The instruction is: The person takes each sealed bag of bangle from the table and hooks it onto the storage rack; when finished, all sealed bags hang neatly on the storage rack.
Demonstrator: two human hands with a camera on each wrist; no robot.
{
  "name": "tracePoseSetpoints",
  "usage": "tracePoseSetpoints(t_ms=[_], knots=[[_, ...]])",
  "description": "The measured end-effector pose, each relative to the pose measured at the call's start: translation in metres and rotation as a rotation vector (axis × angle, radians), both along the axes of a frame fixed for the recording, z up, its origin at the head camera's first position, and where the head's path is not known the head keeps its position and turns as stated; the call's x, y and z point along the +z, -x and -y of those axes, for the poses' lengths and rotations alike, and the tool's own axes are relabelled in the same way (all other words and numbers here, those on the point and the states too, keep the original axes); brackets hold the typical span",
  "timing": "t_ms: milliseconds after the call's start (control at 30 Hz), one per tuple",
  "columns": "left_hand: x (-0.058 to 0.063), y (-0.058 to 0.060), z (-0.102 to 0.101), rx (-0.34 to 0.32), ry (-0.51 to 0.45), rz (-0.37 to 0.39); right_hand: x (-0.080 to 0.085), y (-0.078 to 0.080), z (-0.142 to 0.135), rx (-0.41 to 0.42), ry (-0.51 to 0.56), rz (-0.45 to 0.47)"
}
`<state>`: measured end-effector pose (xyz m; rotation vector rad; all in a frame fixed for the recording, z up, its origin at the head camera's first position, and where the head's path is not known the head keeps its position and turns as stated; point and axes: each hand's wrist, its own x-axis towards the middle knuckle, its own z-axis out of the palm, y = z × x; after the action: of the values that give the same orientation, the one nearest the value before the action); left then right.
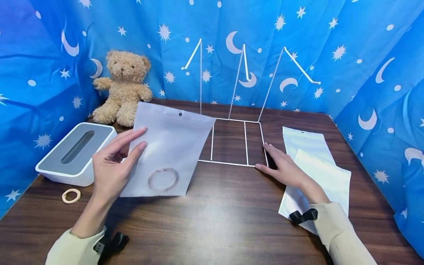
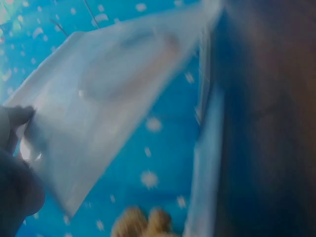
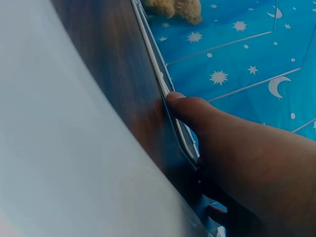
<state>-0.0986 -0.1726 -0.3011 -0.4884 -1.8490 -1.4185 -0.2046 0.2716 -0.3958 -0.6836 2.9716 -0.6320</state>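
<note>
My left hand (image 1: 114, 162) pinches the left edge of a translucent white zip bag (image 1: 179, 147) between thumb and fingers, above the table. Through the bag a pinkish ring (image 1: 163, 179), like a bangle, shows near its bottom; in the left wrist view the ring (image 2: 131, 69) is blurred. The white wire rack (image 1: 228, 164) stands behind the bag, with three upright posts ending in sloping arms. My right hand (image 1: 285, 165) rests with extended fingers at the front right corner of the rack's base. The thumb (image 3: 185, 101) touches the base wire in the right wrist view.
Two white bags (image 1: 324, 184) overlap on the right, partly under my right forearm. A grey-topped tissue box (image 1: 49, 162), a small wooden ring (image 1: 71, 196) and a teddy bear (image 1: 124, 86) are on the left. A blue star-patterned curtain (image 1: 258, 22) surrounds the brown table (image 1: 215, 228).
</note>
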Motion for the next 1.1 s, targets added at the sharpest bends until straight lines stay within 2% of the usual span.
tracePoseSetpoints(t_ms=[100,200,267,333,500,833,967,1100], knots=[[0.014,0.008,-0.010,-0.091,-0.135,-0.019,-0.002,-0.001,-0.001,0.000,0.003,0.001],[0.022,0.023,-0.014,-0.218,-0.320,0.000,-0.003,-0.002,-0.001,-0.002,0.003,0.008],[0.026,0.033,-0.013,-0.263,-0.413,0.037,-0.004,-0.002,0.000,-0.003,0.002,0.012],[0.028,0.042,-0.011,-0.283,-0.465,0.077,-0.004,-0.003,0.000,-0.003,-0.003,0.011],[0.030,0.055,-0.009,-0.296,-0.497,0.144,-0.004,-0.003,-0.001,-0.003,-0.010,0.006],[0.030,0.070,-0.016,-0.302,-0.493,0.133,-0.001,-0.003,-0.001,-0.009,-0.011,0.005],[0.029,0.084,-0.018,-0.293,-0.504,0.139,-0.002,-0.002,-0.002,-0.010,-0.010,0.003],[0.029,0.103,-0.022,-0.249,-0.482,0.154,-0.003,-0.002,-0.001,-0.003,-0.007,-0.002]])
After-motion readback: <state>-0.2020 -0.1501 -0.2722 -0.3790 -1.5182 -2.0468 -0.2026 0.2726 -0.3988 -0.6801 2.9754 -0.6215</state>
